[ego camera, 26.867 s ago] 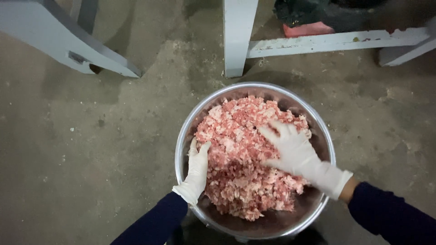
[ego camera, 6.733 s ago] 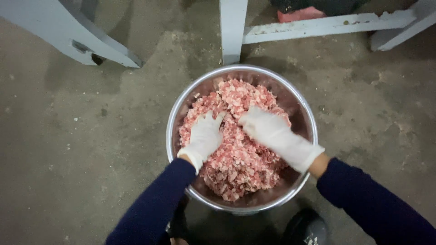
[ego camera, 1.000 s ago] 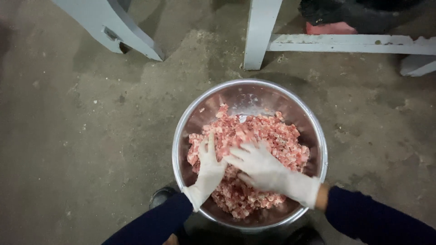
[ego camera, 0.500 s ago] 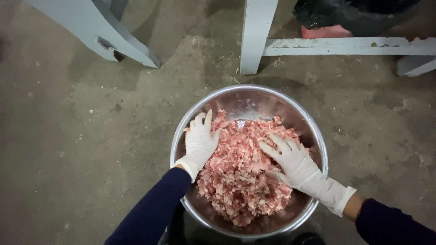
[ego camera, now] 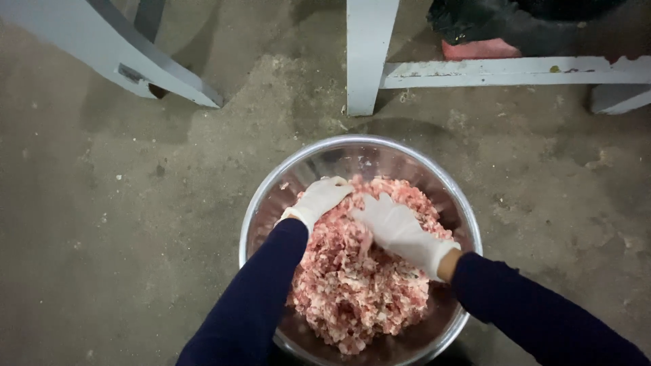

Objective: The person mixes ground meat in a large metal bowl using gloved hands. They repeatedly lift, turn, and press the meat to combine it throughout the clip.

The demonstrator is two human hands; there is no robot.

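Left hand and right hand, both gloved, press curled into minced meat filling the steel bowl, gripping meat

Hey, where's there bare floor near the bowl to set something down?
Bare concrete floor lies left of the metal bowl, below the grey frame leg. Right of the bowl is bare too. Behind it, the white post and crossbar crowd in.

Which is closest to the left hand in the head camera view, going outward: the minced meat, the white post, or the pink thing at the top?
From the left hand:
1. Minced meat, touching it, inside the metal bowl.
2. White post, standing on the floor beyond the bowl, above the hand.
3. Pink thing, farther up and to the right, behind the white rail.
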